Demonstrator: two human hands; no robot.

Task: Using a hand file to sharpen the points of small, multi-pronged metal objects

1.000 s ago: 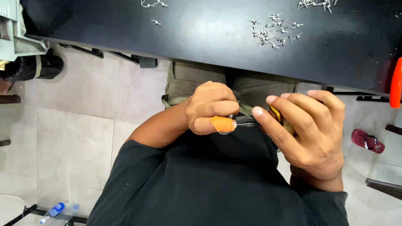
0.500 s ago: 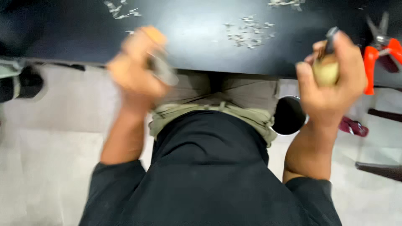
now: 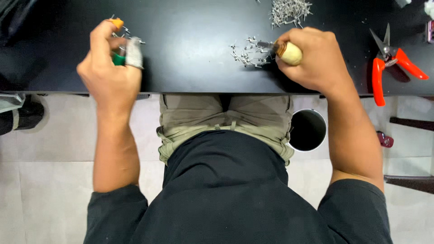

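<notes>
Both hands have moved apart onto the black table [image 3: 190, 54]: the left hand [image 3: 110, 68], upper left, clamped on an orange-tipped tool [image 3: 118, 22]; the right hand [image 3: 312, 56] gripping a wooden-handled tool [image 3: 288, 53] beside scattered metal pins [image 3: 246, 52].

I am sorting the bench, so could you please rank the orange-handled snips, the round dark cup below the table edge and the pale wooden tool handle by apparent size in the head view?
1. Orange-handled snips, the longest.
2. Round dark cup; it sits lower, farther from the camera, so its place is unsure.
3. Pale wooden tool handle in the right hand, partly hidden.
</notes>
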